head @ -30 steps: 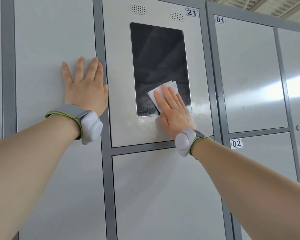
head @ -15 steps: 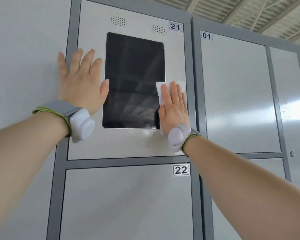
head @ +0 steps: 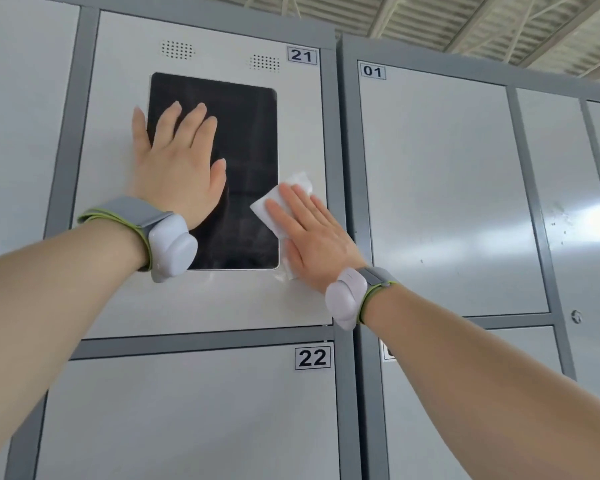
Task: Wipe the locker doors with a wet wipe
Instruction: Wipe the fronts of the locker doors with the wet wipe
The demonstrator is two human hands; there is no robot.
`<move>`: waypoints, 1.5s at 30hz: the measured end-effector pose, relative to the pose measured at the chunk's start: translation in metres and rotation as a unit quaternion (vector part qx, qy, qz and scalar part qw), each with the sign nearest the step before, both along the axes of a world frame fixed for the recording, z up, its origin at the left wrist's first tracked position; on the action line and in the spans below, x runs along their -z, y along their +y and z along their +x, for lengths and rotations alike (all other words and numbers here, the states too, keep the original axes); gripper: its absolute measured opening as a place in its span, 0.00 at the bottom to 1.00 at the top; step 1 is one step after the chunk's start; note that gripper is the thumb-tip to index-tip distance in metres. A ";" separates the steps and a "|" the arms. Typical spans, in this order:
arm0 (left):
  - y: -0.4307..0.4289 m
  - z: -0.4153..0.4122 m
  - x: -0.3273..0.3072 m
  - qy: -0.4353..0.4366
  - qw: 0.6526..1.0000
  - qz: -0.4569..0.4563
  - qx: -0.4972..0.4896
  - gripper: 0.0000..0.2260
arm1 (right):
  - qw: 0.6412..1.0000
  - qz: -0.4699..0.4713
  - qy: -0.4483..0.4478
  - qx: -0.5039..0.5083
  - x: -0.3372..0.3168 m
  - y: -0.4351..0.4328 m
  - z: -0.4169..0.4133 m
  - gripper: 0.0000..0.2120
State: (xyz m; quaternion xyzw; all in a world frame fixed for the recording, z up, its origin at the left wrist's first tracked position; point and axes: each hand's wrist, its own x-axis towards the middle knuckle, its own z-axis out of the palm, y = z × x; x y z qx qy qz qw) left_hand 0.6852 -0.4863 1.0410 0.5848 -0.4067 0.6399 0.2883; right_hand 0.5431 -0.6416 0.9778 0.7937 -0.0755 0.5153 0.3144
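Observation:
Locker door 21 [head: 201, 299] is pale grey with a black screen [head: 250, 133] set into it. My right hand [head: 312, 237] lies flat with straight fingers on a white wet wipe [head: 274, 209], pressing it against the door at the screen's lower right edge. The wipe pokes out above and left of the fingers. My left hand [head: 177, 171] rests flat, fingers spread, across the screen's left edge. Both wrists wear grey bands with white pods.
Door 22 [head: 187, 417] sits below door 21. To the right stands another locker bank with door 01 [head: 447, 202] and further doors [head: 568, 209] beside it. Dark grey frame strips [head: 347, 188] separate the doors. A corrugated ceiling [head: 465, 19] shows above.
My left hand has slid right, from the neighbouring door onto the screen's left edge. My right hand with the wipe has moved from the screen's lower part to its right edge and tilted left.

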 end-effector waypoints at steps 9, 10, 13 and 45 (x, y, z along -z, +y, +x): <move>-0.023 -0.030 -0.006 -0.017 1.000 0.018 -0.003 0.22 | 0.990 0.050 -0.118 -0.060 -0.011 -0.033 -0.050 0.20; -0.028 -0.036 -0.007 -0.017 1.000 0.020 -0.004 0.22 | 0.987 0.075 -0.125 -0.062 -0.014 -0.036 -0.059 0.20; -0.042 -0.056 -0.011 -0.027 0.999 0.026 0.001 0.23 | 0.975 0.140 -0.162 -0.059 -0.022 -0.055 -0.087 0.25; -0.221 -0.256 -0.026 -0.078 0.981 0.174 -0.025 0.30 | 0.879 0.322 -0.348 0.050 -0.020 -0.213 -0.304 0.26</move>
